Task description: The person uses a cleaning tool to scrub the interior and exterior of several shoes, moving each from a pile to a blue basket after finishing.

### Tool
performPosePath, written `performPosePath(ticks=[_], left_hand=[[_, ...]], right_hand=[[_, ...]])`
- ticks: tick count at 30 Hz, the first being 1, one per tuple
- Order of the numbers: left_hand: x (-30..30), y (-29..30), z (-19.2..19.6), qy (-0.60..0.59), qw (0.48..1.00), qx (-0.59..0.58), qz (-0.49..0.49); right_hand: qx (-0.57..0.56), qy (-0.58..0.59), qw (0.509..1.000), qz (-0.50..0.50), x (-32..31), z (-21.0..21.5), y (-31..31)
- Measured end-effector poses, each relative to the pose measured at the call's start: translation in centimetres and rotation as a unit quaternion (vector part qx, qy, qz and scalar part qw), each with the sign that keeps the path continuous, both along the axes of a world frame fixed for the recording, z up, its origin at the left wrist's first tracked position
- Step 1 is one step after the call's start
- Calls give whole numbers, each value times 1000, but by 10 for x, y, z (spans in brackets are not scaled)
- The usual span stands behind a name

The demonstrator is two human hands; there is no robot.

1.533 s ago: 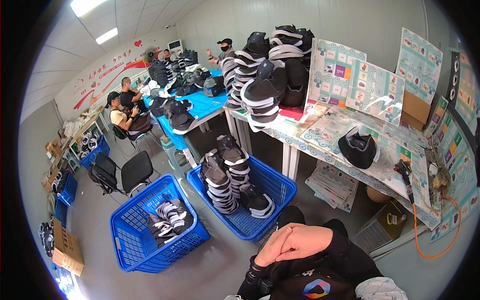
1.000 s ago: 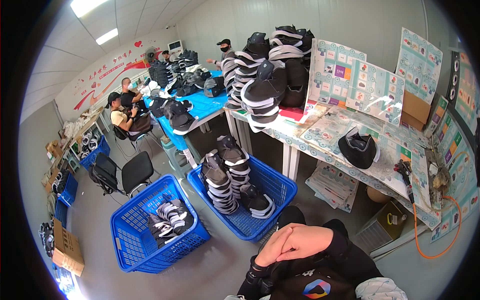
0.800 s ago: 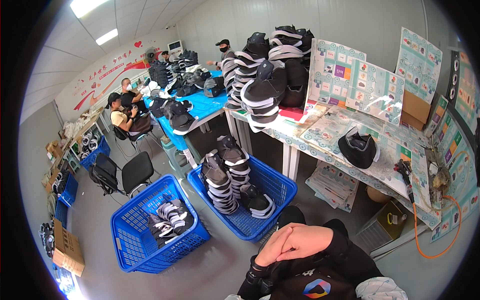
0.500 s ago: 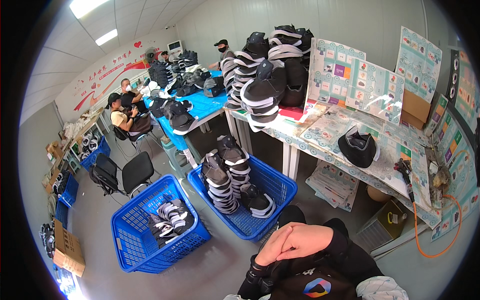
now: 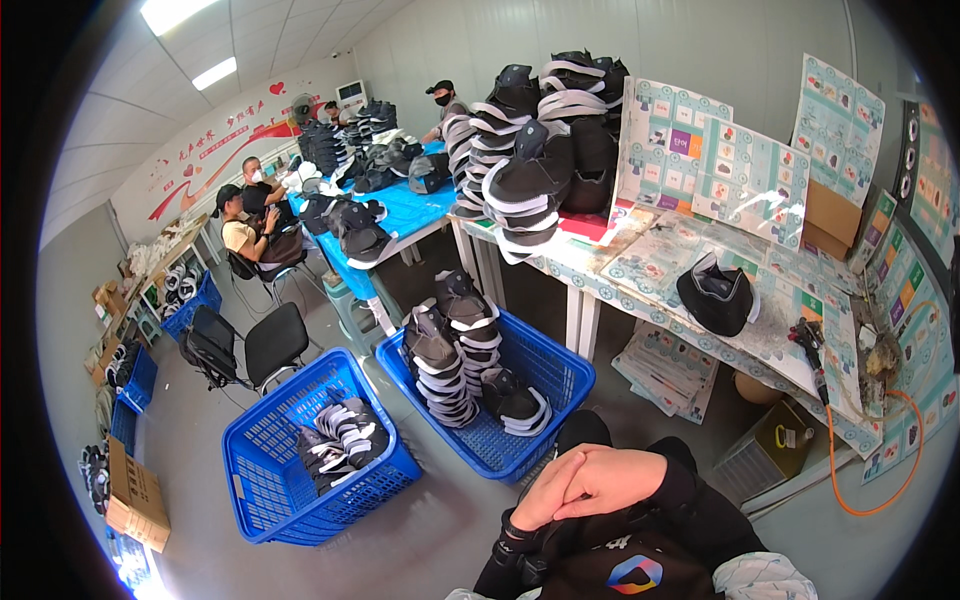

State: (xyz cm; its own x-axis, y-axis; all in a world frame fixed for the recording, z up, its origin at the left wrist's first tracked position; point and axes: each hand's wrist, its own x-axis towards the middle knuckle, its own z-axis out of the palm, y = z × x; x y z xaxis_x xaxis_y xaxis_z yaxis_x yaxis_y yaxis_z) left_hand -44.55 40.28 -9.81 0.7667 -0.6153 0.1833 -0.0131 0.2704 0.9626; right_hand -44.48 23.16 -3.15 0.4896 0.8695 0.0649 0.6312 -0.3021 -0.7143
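My left hand (image 5: 546, 494) and my right hand (image 5: 618, 482) are folded together over my lap, the right lying across the left. Both are closed, and no object shows in them. A black band circles my left wrist. Nearest to them is a blue plastic basket (image 5: 572, 385) with stacked black-and-white shoe uppers (image 5: 440, 365). To its left, another blue basket (image 5: 275, 515) contains more uppers (image 5: 345, 440). On the worktable (image 5: 655, 255) at my right sits a single black shoe upper (image 5: 716, 295), apart from my hands.
Tall piles of uppers (image 5: 530, 170) stand at the worktable's far end. A tool (image 5: 808, 345) with an orange hose (image 5: 905, 480) lies on its right. Several people sit around a blue-covered table (image 5: 410, 205) beyond. A black chair (image 5: 275, 340) stands at the left.
My hands stay folded in the same place. The baskets and uppers have not visibly moved.
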Motion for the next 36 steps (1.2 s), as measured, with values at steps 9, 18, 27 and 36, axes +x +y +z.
performPosePath(ticks=[9,18,27,36], left_hand=[[1,-2,-4,-4,1000,-12,-3],[1,-3,-1,-7,1000,-12,-11],[1,-3,-6,3,1000,-2,-11],[1,-3,-5,8,1000,-8,-15]], right_hand=[[-8,5,1000,-6,0,-7,-1],[18,-23,1000,2,0,-7,-2],[-5,6,1000,-9,-2,-4,-3],[-2,-1,1000,-7,-1,-9,-4]])
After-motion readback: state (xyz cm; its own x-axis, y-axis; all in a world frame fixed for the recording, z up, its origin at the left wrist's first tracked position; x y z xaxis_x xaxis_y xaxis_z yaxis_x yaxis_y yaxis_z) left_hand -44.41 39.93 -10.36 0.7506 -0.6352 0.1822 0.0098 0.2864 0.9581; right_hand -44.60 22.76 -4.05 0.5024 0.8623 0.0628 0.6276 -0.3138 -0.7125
